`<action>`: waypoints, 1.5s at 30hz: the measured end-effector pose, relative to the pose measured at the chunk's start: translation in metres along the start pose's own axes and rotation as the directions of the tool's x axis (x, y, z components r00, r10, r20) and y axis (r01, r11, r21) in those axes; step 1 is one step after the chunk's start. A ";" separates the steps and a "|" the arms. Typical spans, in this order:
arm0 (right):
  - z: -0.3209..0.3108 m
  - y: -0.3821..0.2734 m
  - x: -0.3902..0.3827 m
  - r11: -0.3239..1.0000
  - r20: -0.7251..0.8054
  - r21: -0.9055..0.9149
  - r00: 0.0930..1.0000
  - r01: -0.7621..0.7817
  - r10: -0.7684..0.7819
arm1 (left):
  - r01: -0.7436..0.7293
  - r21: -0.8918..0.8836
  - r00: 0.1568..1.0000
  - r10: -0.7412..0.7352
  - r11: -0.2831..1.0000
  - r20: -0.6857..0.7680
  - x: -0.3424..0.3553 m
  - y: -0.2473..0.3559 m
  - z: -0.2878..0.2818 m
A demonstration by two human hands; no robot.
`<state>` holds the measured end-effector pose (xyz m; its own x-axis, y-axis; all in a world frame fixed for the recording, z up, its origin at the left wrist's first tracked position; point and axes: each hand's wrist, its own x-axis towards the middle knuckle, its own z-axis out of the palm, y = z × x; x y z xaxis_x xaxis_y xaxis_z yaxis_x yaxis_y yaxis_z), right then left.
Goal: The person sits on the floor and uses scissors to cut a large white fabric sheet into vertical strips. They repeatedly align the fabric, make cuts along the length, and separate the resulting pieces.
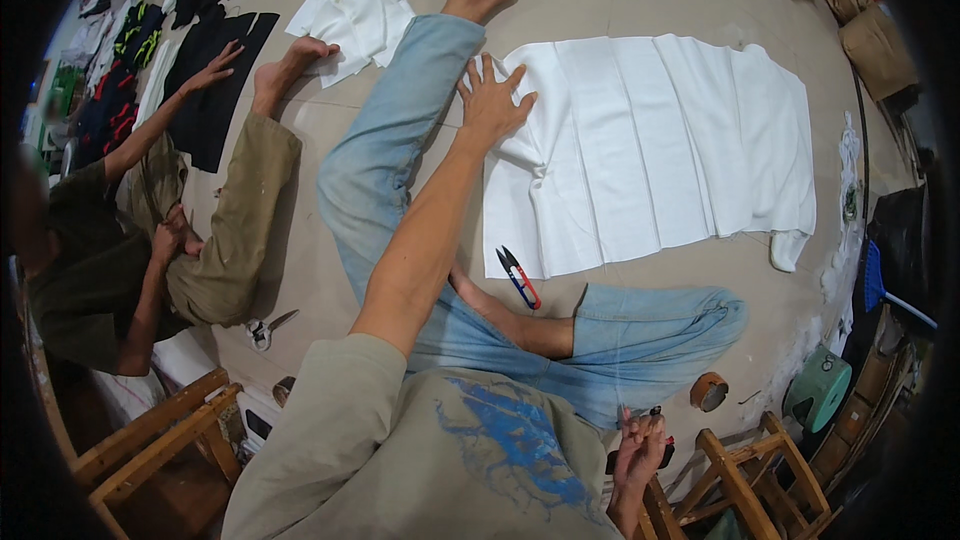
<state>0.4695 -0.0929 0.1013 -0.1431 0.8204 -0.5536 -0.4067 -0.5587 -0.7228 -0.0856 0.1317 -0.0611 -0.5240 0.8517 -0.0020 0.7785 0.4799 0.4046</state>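
My left hand (495,102) lies with fingers spread on the upper left of a long white fabric piece (670,150), which has several parallel creases or seams and some bunching below that hand. Red-and-blue thread snips (519,278) lie on the floor just below the fabric. My right hand (638,450), low at the right, has its fingers closed around a small dark object (655,415) that I cannot identify, and a thin thread seems to run from there up toward the fabric.
A co-worker (80,270) sits at my left beside black fabric (205,105). A white cloth pile (355,10), scissors (262,335) and a tape roll (708,392) lie around me. Wooden stools (740,470), a blue dustpan or brush (875,270) and a green container (818,388) line the edges.
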 end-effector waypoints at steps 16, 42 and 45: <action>-0.128 -0.044 0.009 0.915 -0.227 0.337 0.962 0.221 -0.149 | -0.006 -0.034 0.999 0.005 0.999 -0.032 0.004 -0.005 0.007; 0.046 -0.151 0.092 -0.095 0.124 -0.990 0.319 0.104 -0.940 | -0.547 -0.629 0.750 0.657 0.553 -0.075 -0.116 0.126 -0.057; 0.149 -0.108 0.130 0.084 0.340 -0.724 0.460 0.685 -0.820 | -0.576 -0.583 0.737 0.672 0.574 -0.067 -0.119 0.126 -0.058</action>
<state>0.3605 0.0920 0.1689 -0.0390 0.8770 0.4789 0.5215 0.4267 -0.7389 0.0547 0.0780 0.0428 0.1138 0.9365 0.3317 0.5469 -0.3378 0.7661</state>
